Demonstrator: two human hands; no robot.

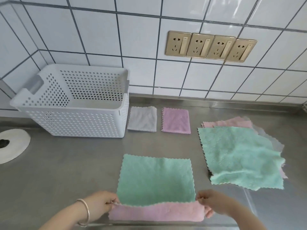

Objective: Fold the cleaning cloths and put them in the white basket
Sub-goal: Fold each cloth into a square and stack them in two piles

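The white basket (74,103) was seen at the left, by the wall. A green cloth (156,180) was pinched at its near corners by the left hand (101,205) and right hand (211,203). More cloths (240,155) were piled at the right.

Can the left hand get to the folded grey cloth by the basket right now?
Probably not yet: the left hand is pinching a corner of the green-and-pink cloth. Otherwise the steel counter between it and the folded grey cloth looks free; the white basket stands beside, not across.
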